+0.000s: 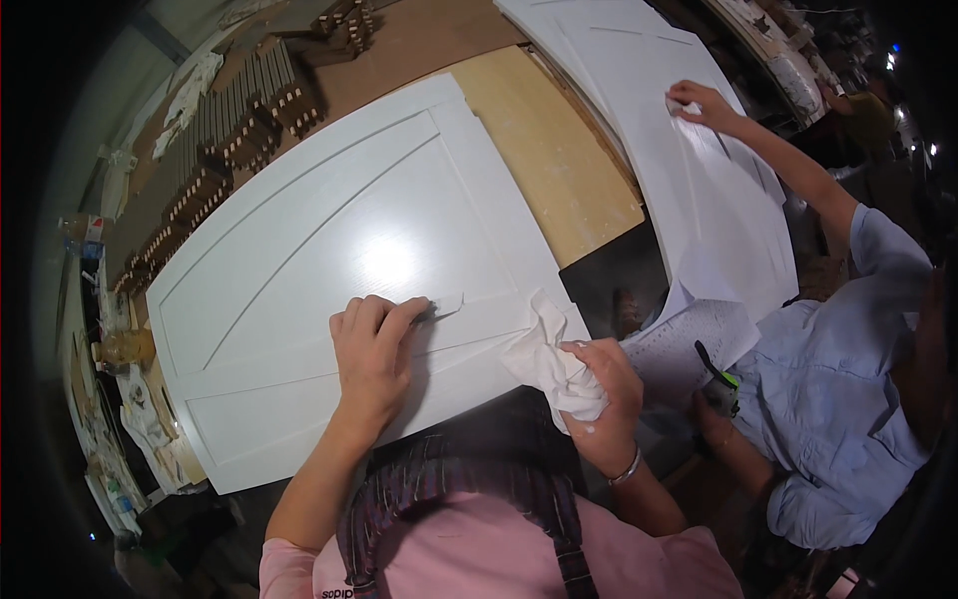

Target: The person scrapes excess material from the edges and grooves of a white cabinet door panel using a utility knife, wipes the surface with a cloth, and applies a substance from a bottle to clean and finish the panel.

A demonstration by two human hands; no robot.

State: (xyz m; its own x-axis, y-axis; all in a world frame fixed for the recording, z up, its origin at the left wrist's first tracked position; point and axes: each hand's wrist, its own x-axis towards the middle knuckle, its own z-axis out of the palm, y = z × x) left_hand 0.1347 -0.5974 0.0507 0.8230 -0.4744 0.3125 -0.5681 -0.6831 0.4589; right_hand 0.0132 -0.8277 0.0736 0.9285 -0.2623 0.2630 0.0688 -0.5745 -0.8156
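2 hands work: left hand [371, 344] pinches a scraper [446, 306] on the white door panel [299, 260], right hand [606, 384] grips a rag [547, 351].

Own body, seen from above. Left hand [371, 344] bare, no ring or glove visible; forearm bare up to a short pink sleeve at the lower edge. Right hand [606, 384] bare, with pale specks on the knuckles, possibly filler or paint, hard to tell. Thin silver-coloured bangle [627, 469] on the right wrist. Torso in a pink top. Over it a dark purple plaid apron [449, 489] with shoulder straps running down both sides of the chest. Small dark lettering on the pink cloth near the left strap.
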